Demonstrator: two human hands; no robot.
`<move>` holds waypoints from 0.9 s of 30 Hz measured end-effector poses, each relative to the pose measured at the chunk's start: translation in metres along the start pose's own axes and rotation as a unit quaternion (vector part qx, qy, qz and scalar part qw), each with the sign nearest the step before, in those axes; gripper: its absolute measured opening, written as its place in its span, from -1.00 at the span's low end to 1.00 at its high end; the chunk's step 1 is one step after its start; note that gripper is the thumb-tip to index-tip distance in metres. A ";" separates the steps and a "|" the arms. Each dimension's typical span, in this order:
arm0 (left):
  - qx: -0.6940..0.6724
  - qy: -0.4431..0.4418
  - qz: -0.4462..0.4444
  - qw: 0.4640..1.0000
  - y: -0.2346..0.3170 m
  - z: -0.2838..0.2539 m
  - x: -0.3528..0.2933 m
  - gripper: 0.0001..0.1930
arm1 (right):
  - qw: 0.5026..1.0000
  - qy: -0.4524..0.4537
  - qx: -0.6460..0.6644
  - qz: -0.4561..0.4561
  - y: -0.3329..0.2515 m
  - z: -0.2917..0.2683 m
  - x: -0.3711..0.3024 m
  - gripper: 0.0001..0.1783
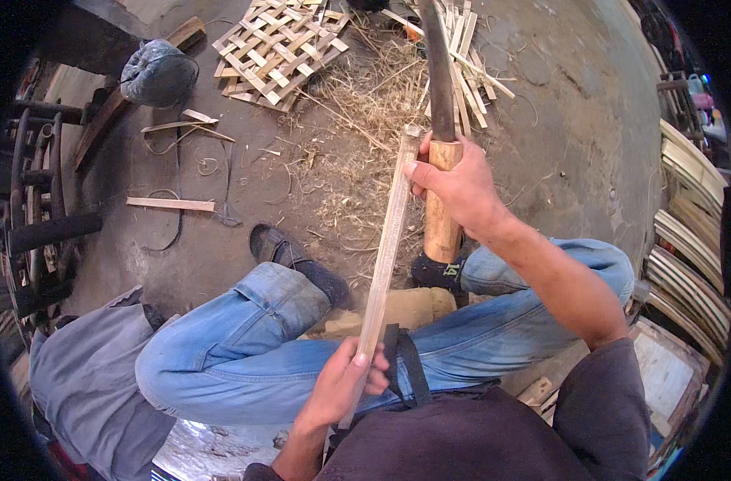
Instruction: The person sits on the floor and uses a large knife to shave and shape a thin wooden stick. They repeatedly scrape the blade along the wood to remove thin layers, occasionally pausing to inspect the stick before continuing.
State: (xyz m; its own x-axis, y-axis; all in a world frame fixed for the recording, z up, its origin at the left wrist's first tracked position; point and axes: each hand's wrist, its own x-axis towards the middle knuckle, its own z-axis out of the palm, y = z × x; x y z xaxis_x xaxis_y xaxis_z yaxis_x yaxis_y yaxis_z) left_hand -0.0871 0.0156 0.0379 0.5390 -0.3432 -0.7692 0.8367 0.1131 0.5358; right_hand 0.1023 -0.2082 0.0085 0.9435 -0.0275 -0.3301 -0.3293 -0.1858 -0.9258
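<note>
A long pale bamboo strip [389, 240] slants up across my lap. Near its lower end, my left hand [343, 385] is closed around it, thumb on top. My right hand [462, 184] is wrapped round the upper part of the wooden handle [442, 228] of a large knife, and its thumb and fingers also press on the strip's upper end. The knife's dark blade [438, 72] points away from me, past the top of the picture. Strip and handle lie side by side, and the handle's lower end is by my right foot.
A woven lattice of strips [279, 52] lies ahead on the floor, with shavings [357, 112] and loose strips [470, 56] beside it. Far left are a plastic-wrapped bundle [159, 74] and a wooden beam [101, 128]. Grey cloth [93, 377] is at left, stacked strips [690, 272] at right.
</note>
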 end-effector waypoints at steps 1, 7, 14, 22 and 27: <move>0.006 -0.009 -0.001 1.000 -0.004 -0.005 -0.001 -0.58 | 0.995 0.002 -0.093 -0.031 -0.003 -0.001 -0.002 -0.73; 0.054 0.050 0.041 0.996 0.009 -0.002 0.006 -0.60 | 0.749 -0.184 -0.551 -0.318 0.007 -0.044 -0.061 -0.62; 0.047 0.013 0.095 0.994 0.007 -0.013 0.016 -0.58 | 0.838 -0.038 -0.488 -0.243 -0.015 -0.051 -0.012 -0.77; 0.092 0.045 0.049 0.993 0.006 -0.014 0.014 -0.57 | 0.748 -0.274 -0.546 -0.260 -0.002 -0.022 -0.088 -0.81; 0.085 0.032 0.041 0.995 0.021 -0.009 0.009 -0.57 | 0.782 -0.297 -0.517 -0.182 -0.007 -0.025 -0.090 -0.89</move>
State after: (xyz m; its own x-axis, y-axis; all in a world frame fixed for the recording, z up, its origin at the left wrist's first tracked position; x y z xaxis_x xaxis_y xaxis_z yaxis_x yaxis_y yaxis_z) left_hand -0.0637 0.0228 0.0388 0.6144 -0.2786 -0.7382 0.7641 -0.0230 0.6447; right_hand 0.0208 -0.2291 0.0492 0.6840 0.6156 -0.3915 0.4515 -0.7787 -0.4356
